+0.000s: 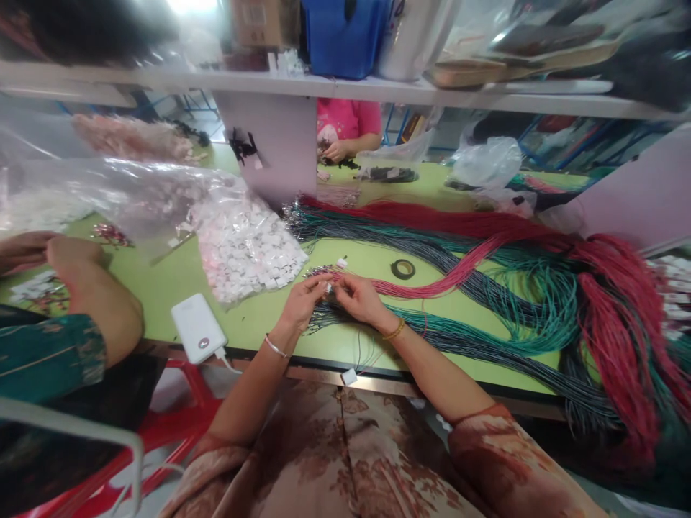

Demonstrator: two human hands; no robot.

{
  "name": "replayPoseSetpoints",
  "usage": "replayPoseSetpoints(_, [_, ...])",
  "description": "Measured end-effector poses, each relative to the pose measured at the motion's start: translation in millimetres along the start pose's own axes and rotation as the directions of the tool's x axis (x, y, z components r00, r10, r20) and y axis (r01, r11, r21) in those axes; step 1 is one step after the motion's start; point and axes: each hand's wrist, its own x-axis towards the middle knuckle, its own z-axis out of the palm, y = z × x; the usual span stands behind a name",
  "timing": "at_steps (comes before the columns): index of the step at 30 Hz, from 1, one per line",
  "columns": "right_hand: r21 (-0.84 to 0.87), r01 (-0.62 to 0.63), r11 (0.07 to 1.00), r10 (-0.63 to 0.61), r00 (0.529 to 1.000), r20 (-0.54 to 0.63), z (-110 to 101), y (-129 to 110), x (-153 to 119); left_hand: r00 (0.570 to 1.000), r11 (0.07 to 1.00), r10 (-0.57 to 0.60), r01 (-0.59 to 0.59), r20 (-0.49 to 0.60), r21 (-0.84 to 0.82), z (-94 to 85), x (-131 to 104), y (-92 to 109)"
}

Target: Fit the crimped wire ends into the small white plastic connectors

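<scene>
A small white plastic connector (328, 288) shows between my hands, above the front part of the table. My left hand (300, 306) is closed, its thumb and fingertips pinching that connector. Close beside it, my right hand (360, 299) is also pinched shut; what lies between its fingertips is too small to make out. Thin dark wires run below my right hand to another white connector (349, 376) at the table edge. Red wires (410, 289) with metal-tipped ends lie just behind my hands. Green and dark grey wires (432, 327) pass under my right forearm.
A clear bag of white connectors (248, 248) lies left of centre, with a white power bank (199, 328) before it. A tape roll (402, 269) rests among long wire bundles (545, 306). A co-worker's arm (102, 295) is at left; another person (348, 129) sits opposite, under a shelf (345, 88).
</scene>
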Motion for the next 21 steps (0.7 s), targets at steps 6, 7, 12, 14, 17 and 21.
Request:
replayPoseSetpoints(6, [-0.077,-0.015,0.997,0.019,0.998,0.054,-5,4,5,1.0,0.994,-0.003,0.006,-0.028,0.109,-2.5,-1,0])
replayPoseSetpoints(7, [-0.104,-0.038,0.994,0.044,0.998,0.048,-10,7,9,0.999,0.993,-0.019,0.021,-0.026,0.114,-3.3,-1,1])
replayPoseSetpoints(12, [-0.468,-0.294,0.834,0.307,0.95,-0.049,-28,32,39,0.998,0.988,-0.061,0.062,-0.007,0.141,-5.8,0,2])
replayPoseSetpoints(14, [-0.505,-0.333,0.796,0.386,0.923,-0.001,-26,41,44,0.998,0.987,-0.067,0.068,-0.01,0.145,-5.9,0,2])
replayPoseSetpoints(17, [-0.416,-0.308,0.856,0.338,0.941,-0.002,-22,48,44,0.998,0.988,-0.069,0.069,-0.009,0.135,-5.3,-1,3])
replayPoseSetpoints(21, [-0.196,-0.178,0.964,0.171,0.984,-0.051,-21,42,44,0.998,0.996,-0.065,0.065,0.008,0.063,-3.7,-1,4])
